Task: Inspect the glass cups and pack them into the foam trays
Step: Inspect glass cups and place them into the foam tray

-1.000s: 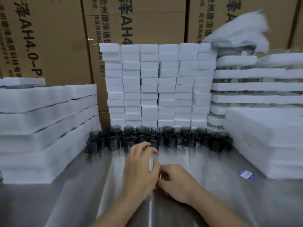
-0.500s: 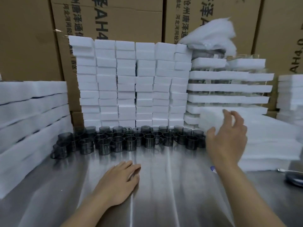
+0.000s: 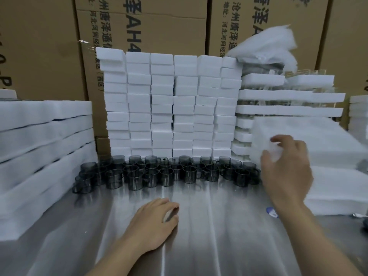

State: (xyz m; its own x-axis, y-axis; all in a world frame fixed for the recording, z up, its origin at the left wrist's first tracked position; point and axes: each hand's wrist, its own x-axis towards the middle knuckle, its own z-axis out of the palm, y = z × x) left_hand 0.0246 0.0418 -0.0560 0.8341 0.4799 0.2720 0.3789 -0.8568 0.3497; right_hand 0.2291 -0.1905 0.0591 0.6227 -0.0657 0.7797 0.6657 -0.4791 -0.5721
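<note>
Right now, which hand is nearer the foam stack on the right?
Right. The right hand grips the near corner of the foam stack; the left hand rests on the table, well off to its left.

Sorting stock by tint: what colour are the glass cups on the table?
Smoky dark grey, see-through; the glass cups show best in the head view.

Right hand [image 3: 286, 168] blurred, grip unclear, left foam stack [image 3: 39, 148] cut off by edge
</note>
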